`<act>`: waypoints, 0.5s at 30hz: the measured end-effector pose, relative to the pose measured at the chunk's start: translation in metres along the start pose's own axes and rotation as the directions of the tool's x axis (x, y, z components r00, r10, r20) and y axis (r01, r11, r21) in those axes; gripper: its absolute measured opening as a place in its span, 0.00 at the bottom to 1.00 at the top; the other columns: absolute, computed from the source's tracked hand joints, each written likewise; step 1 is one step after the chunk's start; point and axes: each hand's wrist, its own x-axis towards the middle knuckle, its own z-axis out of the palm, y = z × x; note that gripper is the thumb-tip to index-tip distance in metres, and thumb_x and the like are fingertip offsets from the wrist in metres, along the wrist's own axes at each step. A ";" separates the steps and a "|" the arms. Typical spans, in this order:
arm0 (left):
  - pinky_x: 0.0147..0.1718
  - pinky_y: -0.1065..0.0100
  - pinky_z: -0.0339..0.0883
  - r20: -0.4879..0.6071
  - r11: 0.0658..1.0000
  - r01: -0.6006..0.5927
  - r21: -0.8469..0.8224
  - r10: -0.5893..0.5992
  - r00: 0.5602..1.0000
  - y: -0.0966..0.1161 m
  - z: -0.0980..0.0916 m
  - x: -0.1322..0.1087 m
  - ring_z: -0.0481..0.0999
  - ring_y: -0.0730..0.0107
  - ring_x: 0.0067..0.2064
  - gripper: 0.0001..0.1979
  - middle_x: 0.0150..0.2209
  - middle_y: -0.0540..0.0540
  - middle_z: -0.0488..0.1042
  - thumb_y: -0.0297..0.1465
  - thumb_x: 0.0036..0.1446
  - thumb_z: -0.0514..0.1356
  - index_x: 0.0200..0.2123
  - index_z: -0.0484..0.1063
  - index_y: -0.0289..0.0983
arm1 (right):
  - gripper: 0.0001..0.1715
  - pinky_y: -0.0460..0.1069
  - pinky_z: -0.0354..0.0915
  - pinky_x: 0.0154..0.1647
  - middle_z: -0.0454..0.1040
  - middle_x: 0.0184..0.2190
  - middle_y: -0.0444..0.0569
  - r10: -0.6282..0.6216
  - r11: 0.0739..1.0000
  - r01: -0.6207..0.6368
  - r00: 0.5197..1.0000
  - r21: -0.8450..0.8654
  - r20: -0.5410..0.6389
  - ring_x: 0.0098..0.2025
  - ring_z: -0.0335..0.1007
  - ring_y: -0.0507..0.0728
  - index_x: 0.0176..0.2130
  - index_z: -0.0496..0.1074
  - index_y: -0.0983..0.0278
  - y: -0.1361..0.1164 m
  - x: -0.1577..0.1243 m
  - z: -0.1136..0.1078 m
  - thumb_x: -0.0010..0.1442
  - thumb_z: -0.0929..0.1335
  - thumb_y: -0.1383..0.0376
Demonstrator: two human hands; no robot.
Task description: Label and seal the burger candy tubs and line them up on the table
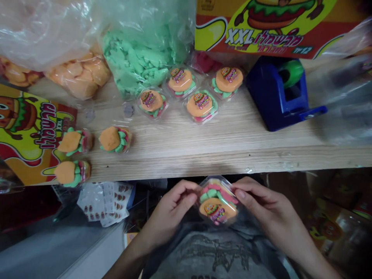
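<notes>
A clear plastic pack (218, 201) with a burger-shaped sweet and a printed sticker is held up in front of the table's front edge. My left hand (177, 207) pinches its left side between thumb and fingers. On the opposite side, my right hand (264, 205) grips the pack's edge in the same way. The orange bun faces me at the bottom, with green and red layers above it. Several stickered packs (202, 105) sit together on the table (174, 143). Further left, an orange-topped burger pack (114, 138) without a visible sticker lies near two similar ones.
A blue tape dispenser (279, 93) stands at the right. Behind are bags of green pieces (136, 58) and orange pieces (81, 73). Printed boxes (279, 27) stand at the back right and left. Sticker sheets (106, 201) hang below the table's left front edge.
</notes>
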 end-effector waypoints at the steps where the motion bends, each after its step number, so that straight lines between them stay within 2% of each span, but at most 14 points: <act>1: 0.40 0.68 0.62 0.079 0.995 -0.012 0.099 0.004 0.997 0.001 -0.001 0.000 0.70 0.69 0.39 0.08 0.36 0.48 0.73 0.33 0.58 0.55 0.39 0.71 0.38 | 0.09 0.47 0.65 0.36 0.73 0.32 0.46 0.010 0.998 -0.005 0.997 -0.062 0.073 0.35 0.69 0.54 0.33 0.76 0.59 -0.001 0.001 -0.005 0.59 0.66 0.61; 4: 0.40 0.70 0.61 0.176 0.970 -0.106 0.219 0.067 0.982 0.005 -0.001 0.003 0.69 0.70 0.39 0.07 0.36 0.49 0.70 0.32 0.59 0.54 0.39 0.70 0.39 | 0.12 0.47 0.62 0.35 0.71 0.30 0.46 0.025 0.981 0.028 0.963 -0.191 0.269 0.34 0.68 0.53 0.32 0.76 0.59 -0.005 0.005 -0.010 0.61 0.64 0.61; 6: 0.37 0.72 0.61 0.189 0.951 -0.172 0.258 0.125 0.974 0.007 0.002 0.005 0.68 0.72 0.37 0.08 0.35 0.50 0.69 0.32 0.60 0.52 0.37 0.70 0.39 | 0.13 0.47 0.62 0.35 0.70 0.30 0.46 0.003 0.980 0.057 0.955 -0.193 0.297 0.34 0.68 0.52 0.32 0.75 0.60 -0.005 0.006 -0.007 0.62 0.63 0.61; 9: 0.36 0.73 0.59 0.168 0.931 -0.178 0.319 0.130 0.977 0.003 0.000 0.001 0.67 0.73 0.35 0.09 0.32 0.50 0.67 0.32 0.61 0.51 0.33 0.70 0.39 | 0.09 0.46 0.63 0.33 0.70 0.29 0.45 -0.026 0.995 0.046 0.977 -0.092 0.210 0.33 0.68 0.52 0.32 0.75 0.61 0.005 0.003 0.004 0.57 0.67 0.59; 12: 0.36 0.72 0.60 0.142 0.930 -0.135 0.341 0.091 0.986 -0.003 -0.010 -0.009 0.67 0.72 0.35 0.09 0.32 0.50 0.66 0.33 0.62 0.50 0.33 0.68 0.38 | 0.11 0.46 0.65 0.32 0.70 0.28 0.45 -0.077 0.996 0.074 0.994 0.041 0.076 0.32 0.68 0.53 0.33 0.76 0.60 0.023 -0.005 0.016 0.50 0.72 0.57; 15: 0.37 0.72 0.60 0.208 0.891 -0.201 0.407 0.124 0.970 0.000 -0.018 -0.018 0.67 0.72 0.37 0.07 0.34 0.49 0.66 0.31 0.62 0.50 0.35 0.67 0.39 | 0.08 0.46 0.67 0.33 0.73 0.29 0.46 -0.132 0.987 0.130 0.991 0.094 0.010 0.32 0.70 0.53 0.34 0.77 0.59 0.032 -0.012 0.026 0.51 0.72 0.60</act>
